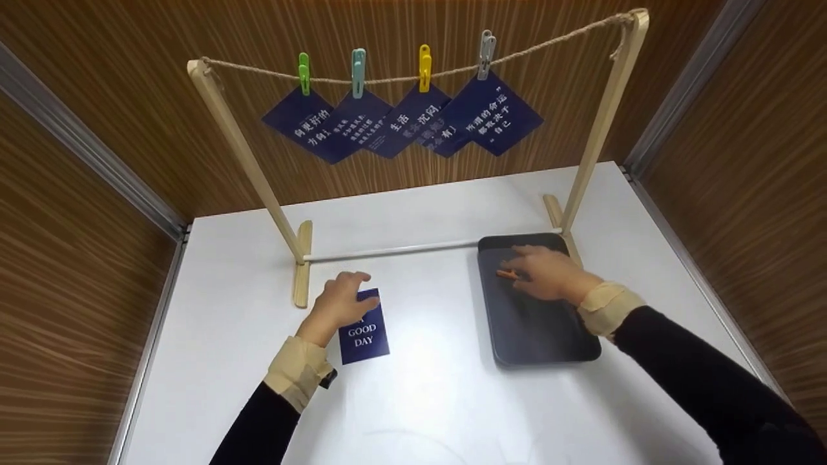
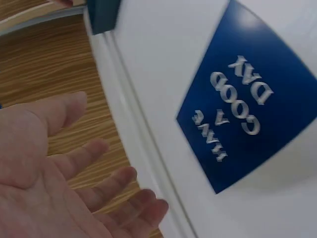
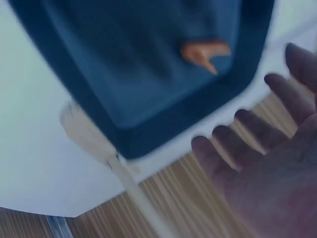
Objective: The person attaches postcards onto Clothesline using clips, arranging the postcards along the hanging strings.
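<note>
My left hand (image 1: 344, 301) hovers over a dark blue card (image 1: 364, 336) printed with "A GOOD DAY", its fingers spread and holding nothing. In the left wrist view the card (image 2: 247, 94) lies on the white table, apart from the fingers. Above the dark grey tray (image 1: 539, 329) reaches my right hand (image 1: 546, 271), palm down. An orange clothespin (image 1: 508, 274) lies inside the tray near those fingertips. The right wrist view shows the orange clothespin (image 3: 204, 52) on the tray floor, with the right fingers extended and apart from it.
A wooden frame (image 1: 255, 171) carries a twine line (image 1: 549, 44). Dark blue cards (image 1: 497, 116) hang there from green (image 1: 304, 74), light blue (image 1: 358, 72), yellow (image 1: 424, 68) and grey clothespins (image 1: 486, 55). A white rod (image 1: 394, 250) joins the frame's feet. Wood-grain walls (image 1: 77, 258) surround the table.
</note>
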`<state>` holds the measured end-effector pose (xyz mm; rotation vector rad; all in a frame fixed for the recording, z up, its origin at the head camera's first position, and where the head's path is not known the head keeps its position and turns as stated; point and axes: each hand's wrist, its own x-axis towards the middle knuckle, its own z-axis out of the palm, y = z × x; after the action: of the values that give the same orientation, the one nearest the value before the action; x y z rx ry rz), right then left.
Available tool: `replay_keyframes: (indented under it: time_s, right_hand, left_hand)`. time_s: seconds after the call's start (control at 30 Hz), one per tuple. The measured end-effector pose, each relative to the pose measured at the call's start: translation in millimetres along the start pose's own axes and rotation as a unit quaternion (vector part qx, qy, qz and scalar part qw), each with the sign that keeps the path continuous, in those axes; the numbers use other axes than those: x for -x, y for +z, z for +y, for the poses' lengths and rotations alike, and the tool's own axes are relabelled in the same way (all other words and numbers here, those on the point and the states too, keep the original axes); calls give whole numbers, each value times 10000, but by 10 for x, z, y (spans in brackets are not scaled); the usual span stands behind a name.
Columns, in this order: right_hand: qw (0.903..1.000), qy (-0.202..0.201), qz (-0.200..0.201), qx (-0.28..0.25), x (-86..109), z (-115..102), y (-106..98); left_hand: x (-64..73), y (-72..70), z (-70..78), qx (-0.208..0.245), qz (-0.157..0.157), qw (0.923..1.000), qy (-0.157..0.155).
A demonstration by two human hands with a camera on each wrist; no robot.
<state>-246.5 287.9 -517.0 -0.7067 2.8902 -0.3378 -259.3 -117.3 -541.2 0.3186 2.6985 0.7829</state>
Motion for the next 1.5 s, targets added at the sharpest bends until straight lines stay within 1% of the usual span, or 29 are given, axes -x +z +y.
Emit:
replay_keyframes:
  time_s: [0.07, 0.17, 0.27, 0.37, 0.43, 0.5, 0.6, 0.67, 0.77, 0.97, 1.07, 1.13, 1.2, 1.3, 1.37, 1.4, 1.5]
  right_hand:
    - [9991, 303, -221, 174, -11, -19, 113]
    - [9975, 572, -377, 154, -31, -15, 258]
    - [9966, 666, -491, 33, -18, -5, 383]
    - [9976, 527, -446, -17, 23, -4, 502]
    - [9988, 379, -293, -26, 56, -12, 569]
    - [9994, 336, -81, -10, 83, -22, 622]
    - [9991, 358, 216, 49, 121, -62, 652]
    - [9986, 415, 315, 34, 136, -90, 651]
    - [9980, 533, 349, -14, 143, -126, 640]
    - [9941, 997, 377, -204, 132, -195, 645]
    - [9941, 1027, 350, -42, 126, -218, 667]
    - [9942, 1025, 306, 92, 122, -224, 683]
    - [9945, 1002, 264, 165, 120, -230, 697]
    - [9940, 1057, 187, 202, 119, -235, 721]
    - [9937, 1088, 136, 216, 121, -246, 734]
    - [9938, 1084, 130, 225, 123, -254, 740]
    - [9949, 965, 131, 280, 120, -277, 755]
  left_hand:
    - [-20, 68, -43, -354, -214, 9990, -156]
    - [-49, 166, -120, -749, -504, 9955, -303]
    - [-73, 262, -220, -1100, -644, 9912, -359]
    - [-80, 345, -316, -1473, -549, 9872, -284]
    - [-82, 382, -365, -1696, -423, 9844, -204]
    - [-86, 406, -397, -1849, -264, 9823, -104]
    - [-61, 414, -413, -1899, -74, 9817, -63]
    - [-49, 409, -414, -1884, -3, 9821, -74]
    - [-40, 406, -418, -1791, 3, 9838, -125]
    - [-11, 403, -457, -1614, -18, 9866, -218]
    - [3, 392, -486, -1512, 25, 9882, -225]
    - [9, 373, -500, -1362, 90, 9904, -209]
    - [20, 342, -494, -996, 174, 9946, -224]
    - [8, 301, -465, -202, 307, 9989, -290]
    - [-20, 282, -417, 306, 363, 9984, -295]
    - [-38, 271, -383, 486, 387, 9977, -253]
    - [-106, 236, -251, 899, 484, 9948, 17]
